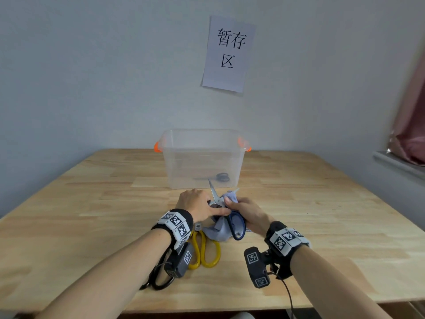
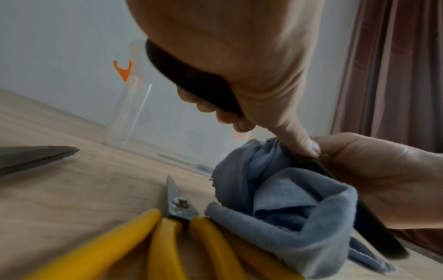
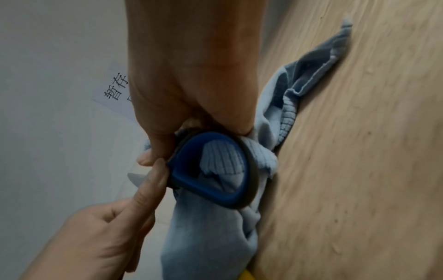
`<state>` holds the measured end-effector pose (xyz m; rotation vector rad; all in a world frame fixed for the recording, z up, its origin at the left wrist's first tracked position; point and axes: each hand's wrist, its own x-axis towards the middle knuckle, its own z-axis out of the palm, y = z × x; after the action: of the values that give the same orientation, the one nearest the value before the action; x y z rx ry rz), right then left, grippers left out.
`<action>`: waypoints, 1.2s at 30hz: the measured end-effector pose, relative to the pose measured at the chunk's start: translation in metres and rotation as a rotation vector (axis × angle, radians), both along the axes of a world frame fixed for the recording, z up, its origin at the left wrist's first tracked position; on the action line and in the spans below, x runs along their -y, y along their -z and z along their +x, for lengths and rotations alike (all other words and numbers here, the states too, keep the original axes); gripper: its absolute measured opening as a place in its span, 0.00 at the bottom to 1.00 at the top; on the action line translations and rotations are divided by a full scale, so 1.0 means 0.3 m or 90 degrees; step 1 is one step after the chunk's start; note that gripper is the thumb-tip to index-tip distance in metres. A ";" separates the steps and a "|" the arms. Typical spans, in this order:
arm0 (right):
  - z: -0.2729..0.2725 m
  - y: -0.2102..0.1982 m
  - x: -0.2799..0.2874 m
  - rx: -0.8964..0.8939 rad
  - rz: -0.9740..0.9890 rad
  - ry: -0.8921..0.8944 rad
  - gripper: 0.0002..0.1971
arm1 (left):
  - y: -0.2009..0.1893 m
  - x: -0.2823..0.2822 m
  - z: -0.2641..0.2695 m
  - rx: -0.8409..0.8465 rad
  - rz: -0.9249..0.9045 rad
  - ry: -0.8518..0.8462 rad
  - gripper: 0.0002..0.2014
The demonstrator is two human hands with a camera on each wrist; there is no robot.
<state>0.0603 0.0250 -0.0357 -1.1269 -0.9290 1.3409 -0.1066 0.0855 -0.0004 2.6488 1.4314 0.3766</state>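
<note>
**A:** Where are the blue-handled scissors [image 1: 215, 196] on your feed?

**B:** Low centre of my head view, lifted just off the worktop [image 1: 322, 226]. The smooth steel blades are spread in a V towards the top of the frame. One handle is an oval loop, glossy blue inside with a dark outer band.

**A:** And the hands?

**B:** I see the left hand [image 1: 197, 203] with its fingers curled round the other dark loop, and one fingertip on the blue loop's rim. The right hand [image 1: 247, 215] pinches a soft, ribbed, blue-grey cloth [image 1: 217, 233] against the scissors near the pivot. The cloth bunches behind the blue loop and trails onto the pale wood.

**A:** What's around them?

**B:** Yellow scissors [image 2: 95, 252] with thick rounded handles lie just below the cloth, touching it. Black scissors [image 2: 36, 157] are at lower left, under my left forearm. Above the hands stands a clear plastic tub [image 1: 174, 157] with orange clips, and one dark-handled pair [image 1: 222, 177] lies inside. A paper sheet [image 1: 227, 54] is on the wall at top centre.
</note>
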 end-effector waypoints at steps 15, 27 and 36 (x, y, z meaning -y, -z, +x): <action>-0.019 -0.032 0.014 -0.008 -0.048 -0.014 0.14 | 0.014 -0.009 0.010 0.007 -0.020 -0.009 0.38; -0.006 -0.006 0.004 0.029 -0.006 0.072 0.22 | 0.026 -0.004 0.014 0.015 -0.045 -0.023 0.37; -0.015 -0.026 -0.005 0.095 -0.066 0.108 0.11 | 0.025 -0.022 0.011 -0.023 -0.010 -0.029 0.39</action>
<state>0.0557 0.0267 -0.0278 -1.3694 -0.8579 1.1892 -0.1033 0.0922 -0.0080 2.6279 1.5001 0.3226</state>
